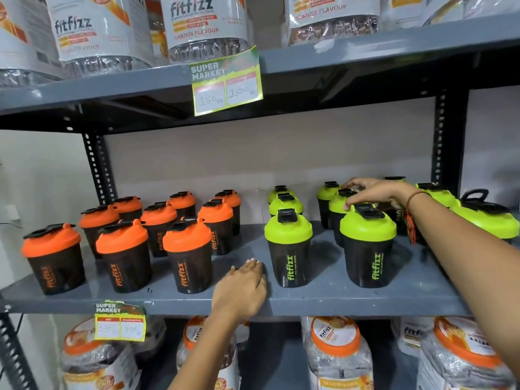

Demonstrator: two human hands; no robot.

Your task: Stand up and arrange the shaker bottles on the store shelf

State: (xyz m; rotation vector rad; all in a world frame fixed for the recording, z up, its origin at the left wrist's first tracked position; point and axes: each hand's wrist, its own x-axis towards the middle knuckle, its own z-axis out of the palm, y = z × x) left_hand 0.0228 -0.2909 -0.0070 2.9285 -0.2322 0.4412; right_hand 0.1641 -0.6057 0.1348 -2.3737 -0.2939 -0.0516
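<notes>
Several black shaker bottles with orange lids [187, 254] stand upright on the left half of the grey middle shelf [323, 294]. Several green-lidded shakers [288, 249] stand upright on the right half. My left hand [242, 291] rests flat on the shelf's front edge, fingers together, between the orange and green groups, holding nothing. My right hand [374, 192] reaches over the right green group with spread fingers; its thumb touches the lid of the front green shaker [367, 246]. A green shaker at the far right [489, 218] is partly hidden behind my right forearm.
Large fitfizz jars [205, 23] fill the shelf above, and orange-lidded jars [337, 350] fill the shelf below. Price tags hang from the upper shelf edge [226, 83] and the middle shelf edge [119, 322]. Perforated black uprights [98, 167] frame the bay.
</notes>
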